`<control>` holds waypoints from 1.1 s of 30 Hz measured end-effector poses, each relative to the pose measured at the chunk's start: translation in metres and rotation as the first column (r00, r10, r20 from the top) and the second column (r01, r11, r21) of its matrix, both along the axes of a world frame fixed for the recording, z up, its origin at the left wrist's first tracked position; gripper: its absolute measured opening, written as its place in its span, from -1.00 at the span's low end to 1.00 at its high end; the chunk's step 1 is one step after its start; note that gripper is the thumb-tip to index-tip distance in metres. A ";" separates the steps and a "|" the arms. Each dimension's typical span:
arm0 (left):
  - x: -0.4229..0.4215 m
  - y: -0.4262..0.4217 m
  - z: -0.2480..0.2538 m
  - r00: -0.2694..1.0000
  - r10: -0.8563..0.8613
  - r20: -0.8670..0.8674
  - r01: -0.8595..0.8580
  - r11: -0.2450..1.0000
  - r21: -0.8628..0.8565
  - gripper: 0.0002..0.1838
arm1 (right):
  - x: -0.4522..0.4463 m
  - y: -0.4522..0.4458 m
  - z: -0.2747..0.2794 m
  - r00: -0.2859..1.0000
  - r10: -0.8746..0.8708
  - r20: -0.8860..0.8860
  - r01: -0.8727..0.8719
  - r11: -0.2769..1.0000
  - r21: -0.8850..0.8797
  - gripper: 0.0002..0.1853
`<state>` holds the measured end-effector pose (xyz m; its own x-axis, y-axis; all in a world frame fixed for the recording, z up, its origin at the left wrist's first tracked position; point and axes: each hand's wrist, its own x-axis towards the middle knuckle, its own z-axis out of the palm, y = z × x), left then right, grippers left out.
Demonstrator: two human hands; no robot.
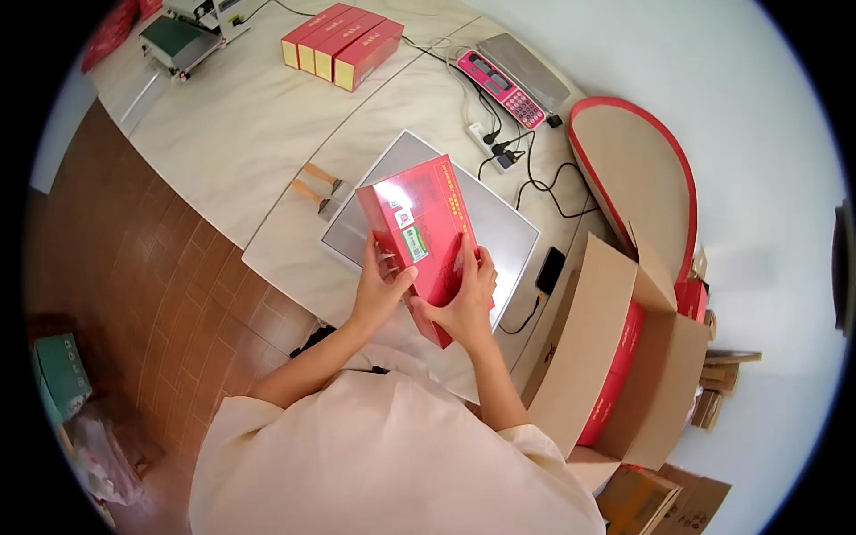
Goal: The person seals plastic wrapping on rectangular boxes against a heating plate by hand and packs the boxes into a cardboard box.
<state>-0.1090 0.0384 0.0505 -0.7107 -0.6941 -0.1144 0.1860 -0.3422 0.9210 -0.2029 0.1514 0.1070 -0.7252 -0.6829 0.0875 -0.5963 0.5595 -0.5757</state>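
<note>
Both my hands hold a red box (419, 205) with gold print, a white label and a green sticker on its glossy face. My left hand (383, 285) grips its left edge, thumb on the face. On the right side my right hand (471, 290) is closed round the box, with its thumb near the lower part. The box is tilted above a flat grey panel with a pale frame (526, 236) lying on the table. Two scrapers with wooden handles (312, 192) lie at the panel's left. The underside of the box is hidden.
Several red and yellow boxes (343, 45) stand at the table's back. A pink scale (501, 87), a power strip (490, 147) with cables and a phone (550, 269) lie to the right. An open carton (584, 330) holding red boxes stands at my right.
</note>
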 end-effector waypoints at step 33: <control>-0.009 0.017 -0.037 0.844 -0.204 0.496 0.522 0.104 -0.847 -0.59 | 0.076 0.075 -0.050 0.890 -0.363 -0.277 0.454 0.773 0.444 0.03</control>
<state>-0.1178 0.0554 0.0131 -0.9763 -0.0383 0.2132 0.0902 0.8231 0.5607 -0.1266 0.2262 0.0570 -0.9503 -0.3101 -0.0276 -0.3072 0.9485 -0.0771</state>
